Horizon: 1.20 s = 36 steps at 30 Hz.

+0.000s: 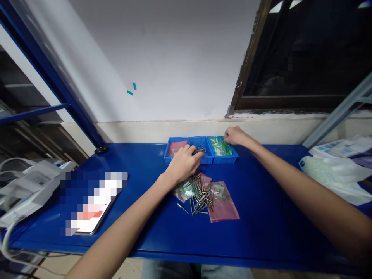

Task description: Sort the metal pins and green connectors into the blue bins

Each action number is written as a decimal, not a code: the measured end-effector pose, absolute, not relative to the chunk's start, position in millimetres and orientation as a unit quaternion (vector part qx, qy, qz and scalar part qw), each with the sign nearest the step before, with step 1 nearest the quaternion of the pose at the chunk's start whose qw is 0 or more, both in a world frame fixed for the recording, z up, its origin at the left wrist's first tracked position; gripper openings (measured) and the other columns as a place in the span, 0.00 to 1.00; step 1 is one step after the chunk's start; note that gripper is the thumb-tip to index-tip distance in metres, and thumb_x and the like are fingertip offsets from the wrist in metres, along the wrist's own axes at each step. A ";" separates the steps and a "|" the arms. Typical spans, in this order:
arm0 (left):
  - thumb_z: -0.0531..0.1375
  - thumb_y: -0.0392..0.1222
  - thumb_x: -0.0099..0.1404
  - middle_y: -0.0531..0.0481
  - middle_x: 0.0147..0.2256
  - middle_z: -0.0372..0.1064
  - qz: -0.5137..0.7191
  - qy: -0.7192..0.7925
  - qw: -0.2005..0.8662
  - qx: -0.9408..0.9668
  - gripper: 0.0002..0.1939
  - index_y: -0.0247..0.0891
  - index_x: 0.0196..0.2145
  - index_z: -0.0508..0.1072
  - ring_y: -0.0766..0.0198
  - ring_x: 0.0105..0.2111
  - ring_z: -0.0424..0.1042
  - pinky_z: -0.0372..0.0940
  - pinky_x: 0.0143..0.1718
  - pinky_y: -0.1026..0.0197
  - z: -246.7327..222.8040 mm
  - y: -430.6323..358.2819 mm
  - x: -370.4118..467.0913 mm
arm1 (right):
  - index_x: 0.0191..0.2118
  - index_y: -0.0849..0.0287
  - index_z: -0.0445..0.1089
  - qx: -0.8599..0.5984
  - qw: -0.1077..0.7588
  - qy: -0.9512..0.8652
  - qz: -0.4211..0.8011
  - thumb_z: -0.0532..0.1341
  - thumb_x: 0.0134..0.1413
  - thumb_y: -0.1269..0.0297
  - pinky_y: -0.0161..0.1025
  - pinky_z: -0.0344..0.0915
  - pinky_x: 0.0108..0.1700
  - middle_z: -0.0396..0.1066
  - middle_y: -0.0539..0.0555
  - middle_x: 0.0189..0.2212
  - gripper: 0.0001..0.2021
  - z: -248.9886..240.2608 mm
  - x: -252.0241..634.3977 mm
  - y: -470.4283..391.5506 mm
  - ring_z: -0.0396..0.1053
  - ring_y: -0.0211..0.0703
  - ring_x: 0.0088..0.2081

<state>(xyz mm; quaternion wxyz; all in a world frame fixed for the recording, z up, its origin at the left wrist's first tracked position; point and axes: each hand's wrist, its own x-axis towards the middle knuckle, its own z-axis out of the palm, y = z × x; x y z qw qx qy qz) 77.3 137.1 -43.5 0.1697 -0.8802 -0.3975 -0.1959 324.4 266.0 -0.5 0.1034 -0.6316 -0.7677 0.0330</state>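
Three blue bins stand side by side near the wall. The left bin [167, 153] holds a pink bag [178, 146], the middle bin [208, 159] metal pins [201, 149], and the right bin [226, 159] green and clear packets [218, 145]. My left hand [186, 159] is over the front of the left and middle bins, fingers bent and fingertips hidden. At the right bin's back right edge, my right hand [233, 135] is closed; what it may hold is hidden. In front lie a pile of metal pins [200, 197], a green-marked packet [187, 190] and a pink bag [225, 203].
The blue table [162, 240] runs along the wall. On the left are a pixelated flat device [95, 213] and white equipment with cables [31, 186]. Plastic packages [337, 170] lie at the right end. A small black object [101, 150] sits at the back left.
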 end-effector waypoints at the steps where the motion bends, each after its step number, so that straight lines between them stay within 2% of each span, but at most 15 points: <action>1: 0.48 0.39 0.74 0.39 0.42 0.66 -0.193 -0.396 0.172 -0.881 0.16 0.35 0.52 0.72 0.53 0.39 0.64 0.64 0.41 0.50 -45.0 136.8 76.4 | 0.21 0.62 0.72 -0.632 0.096 -0.768 0.039 0.66 0.44 0.73 0.38 0.61 0.29 0.71 0.57 0.20 0.06 -0.1 321.6 267.8 0.70 0.46 0.26; 5: 0.49 0.39 0.74 0.39 0.42 0.66 -0.200 -0.388 0.159 -0.886 0.15 0.34 0.51 0.72 0.54 0.40 0.64 0.64 0.43 0.51 -49.0 136.1 75.1 | 0.24 0.63 0.73 -0.634 0.095 -0.766 0.039 0.64 0.55 0.60 0.38 0.61 0.30 0.71 0.58 0.20 0.13 -0.6 316.6 266.8 0.71 0.47 0.27; 9: 0.50 0.37 0.73 0.39 0.44 0.67 -0.227 -0.403 0.135 -0.876 0.16 0.35 0.54 0.70 0.54 0.43 0.66 0.65 0.45 0.51 -37.3 135.0 72.6 | 0.34 0.63 0.75 -0.639 0.130 -0.758 -0.025 0.58 0.60 0.53 0.40 0.61 0.31 0.74 0.63 0.29 0.18 2.2 319.8 239.7 0.72 0.49 0.31; 11: 0.50 0.37 0.73 0.40 0.45 0.67 -0.245 -0.417 0.103 -0.869 0.15 0.35 0.53 0.70 0.56 0.43 0.68 0.65 0.45 0.53 -22.9 130.9 66.8 | 0.40 0.62 0.75 -0.609 0.166 -0.772 -0.080 0.56 0.62 0.54 0.41 0.61 0.32 0.74 0.63 0.34 0.16 4.7 319.4 212.6 0.72 0.51 0.34; 13: 0.51 0.38 0.73 0.44 0.43 0.69 -0.254 -0.427 0.051 -0.866 0.14 0.36 0.51 0.71 0.60 0.39 0.69 0.66 0.42 0.56 -8.8 121.4 55.7 | 0.42 0.62 0.73 -0.542 0.196 -0.808 -0.124 0.54 0.64 0.59 0.41 0.62 0.35 0.74 0.61 0.36 0.14 4.0 315.8 178.8 0.71 0.50 0.37; 16: 0.55 0.39 0.71 0.49 0.36 0.71 -0.239 -0.443 -0.012 -0.864 0.10 0.39 0.47 0.72 0.63 0.34 0.70 0.64 0.38 0.59 -3.4 94.7 30.4 | 0.38 0.61 0.71 -0.396 0.198 -0.888 -0.125 0.51 0.67 0.62 0.42 0.63 0.39 0.72 0.58 0.36 0.14 -10.1 305.7 127.3 0.69 0.47 0.39; 18: 0.56 0.40 0.71 0.50 0.37 0.71 -0.220 -0.460 -0.053 -0.859 0.08 0.40 0.44 0.73 0.63 0.34 0.70 0.64 0.37 0.59 -14.1 71.7 11.9 | 0.36 0.59 0.71 -0.298 0.185 -0.932 -0.090 0.51 0.69 0.62 0.41 0.64 0.38 0.71 0.55 0.33 0.14 -26.8 296.8 101.6 0.67 0.46 0.38; 20: 0.55 0.44 0.72 0.49 0.38 0.70 -0.228 -0.492 -0.092 -0.835 0.09 0.41 0.43 0.74 0.63 0.34 0.70 0.65 0.36 0.59 -31.8 49.7 -3.0 | 0.39 0.60 0.72 -0.224 0.187 -0.954 -0.065 0.51 0.69 0.64 0.43 0.65 0.43 0.72 0.56 0.34 0.13 -43.2 287.5 86.1 0.67 0.46 0.40; 22: 0.54 0.47 0.73 0.48 0.42 0.69 -0.262 -0.531 -0.090 -0.801 0.11 0.41 0.46 0.72 0.61 0.38 0.70 0.67 0.39 0.58 -49.8 32.2 -10.7 | 0.42 0.60 0.72 -0.188 0.202 -0.960 -0.047 0.52 0.68 0.66 0.46 0.64 0.48 0.72 0.57 0.37 0.12 -53.8 279.9 79.6 0.66 0.47 0.43; 25: 0.53 0.48 0.74 0.45 0.47 0.66 -0.271 -0.553 -0.052 -0.786 0.14 0.42 0.52 0.69 0.57 0.46 0.68 0.67 0.48 0.51 -67.0 15.9 -7.4 | 0.42 0.61 0.73 -0.198 0.228 -0.953 -0.013 0.53 0.68 0.66 0.47 0.64 0.50 0.72 0.58 0.40 0.11 -56.5 276.4 78.8 0.66 0.47 0.45; 28: 0.52 0.46 0.74 0.44 0.50 0.63 -0.270 -0.548 -0.030 -0.791 0.14 0.44 0.54 0.68 0.55 0.50 0.66 0.66 0.52 0.48 -71.5 5.8 5.4 | 0.42 0.61 0.73 -0.245 0.220 -0.944 0.009 0.52 0.68 0.66 0.47 0.63 0.50 0.72 0.58 0.40 0.13 -49.6 284.5 82.4 0.65 0.48 0.44; 31: 0.54 0.47 0.73 0.44 0.49 0.64 -0.282 -0.540 -0.032 -0.792 0.15 0.44 0.55 0.67 0.55 0.50 0.66 0.67 0.50 0.50 -70.9 -3.0 17.4 | 0.48 0.62 0.72 -0.317 0.174 -0.931 0.047 0.56 0.66 0.57 0.49 0.63 0.50 0.70 0.60 0.43 0.15 -41.2 300.9 89.7 0.64 0.53 0.48; 34: 0.57 0.49 0.72 0.44 0.47 0.66 -0.246 -0.524 -0.039 -0.815 0.16 0.43 0.54 0.66 0.54 0.47 0.67 0.68 0.47 0.50 -70.3 -7.7 24.5 | 0.54 0.61 0.69 -0.356 0.101 -0.920 0.124 0.61 0.57 0.44 0.49 0.63 0.50 0.68 0.62 0.46 0.28 -36.9 316.9 99.3 0.63 0.57 0.50; 36: 0.57 0.48 0.72 0.45 0.46 0.67 -0.227 -0.513 -0.041 -0.827 0.13 0.42 0.50 0.67 0.54 0.45 0.68 0.68 0.45 0.51 -69.9 -7.3 27.3 | 0.54 0.60 0.68 -0.364 0.067 -0.915 0.159 0.61 0.54 0.41 0.48 0.62 0.50 0.67 0.61 0.47 0.30 -37.2 323.0 104.3 0.63 0.58 0.51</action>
